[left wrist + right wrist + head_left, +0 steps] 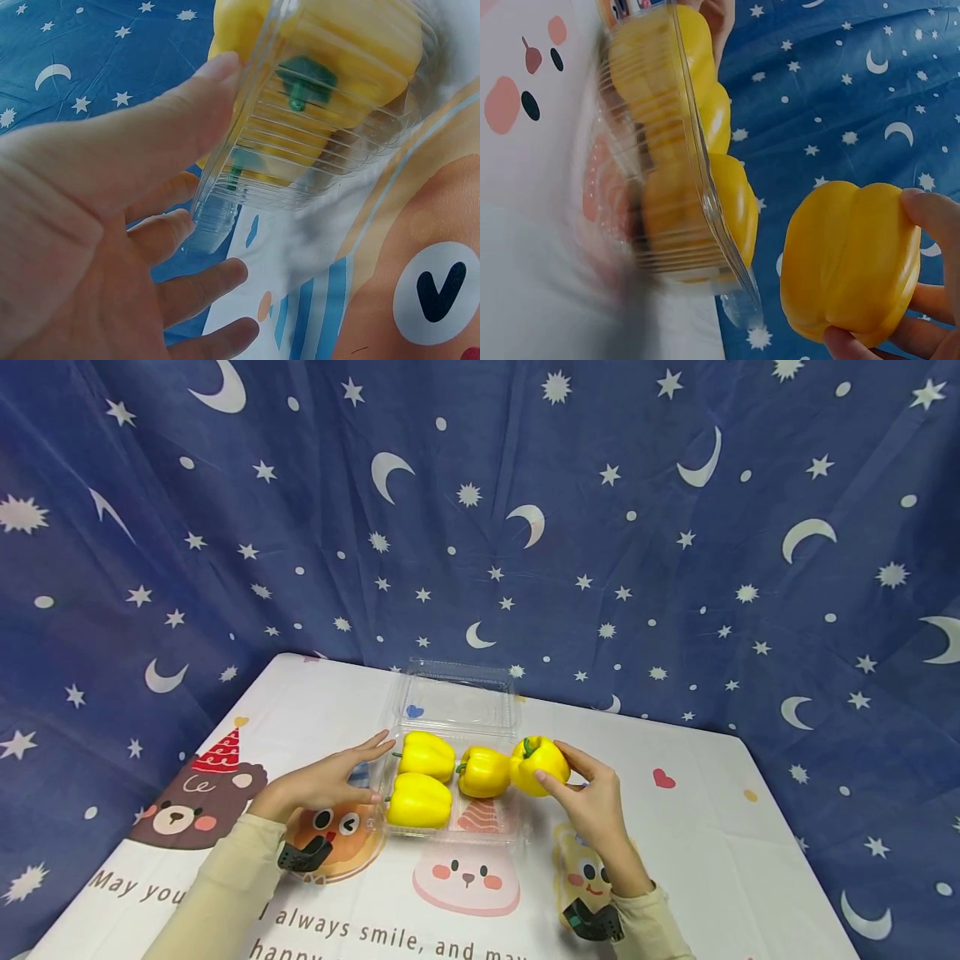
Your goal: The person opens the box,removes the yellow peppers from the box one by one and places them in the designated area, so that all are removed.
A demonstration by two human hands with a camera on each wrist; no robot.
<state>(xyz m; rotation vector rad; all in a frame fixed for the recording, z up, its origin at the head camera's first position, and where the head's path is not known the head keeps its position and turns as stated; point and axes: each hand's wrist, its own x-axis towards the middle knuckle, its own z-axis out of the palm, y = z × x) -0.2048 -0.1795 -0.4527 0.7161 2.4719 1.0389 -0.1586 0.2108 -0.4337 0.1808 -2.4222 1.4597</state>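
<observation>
A yellow bell pepper [542, 765] is pinched between the thumb and fingers of my right hand [597, 802], held at the right rim of a clear plastic clamshell box [480, 837]. Inside the box sit three more yellow bell peppers: one at the back left [427, 755], one at the front left [418, 802], and one right of them [483, 772]. My left hand [330, 781] is at the box's left side, fingers spread. In the left wrist view its thumb [217, 75] lies along the box rim, with the other fingers extended below.
The box's clear lid [461, 697] lies folded back toward the curtain [480, 527]. A white tablecloth [697, 843] printed with cartoon figures and lettering covers the table. Each wrist wears a black band, the left one [306, 855] and the right one [592, 922].
</observation>
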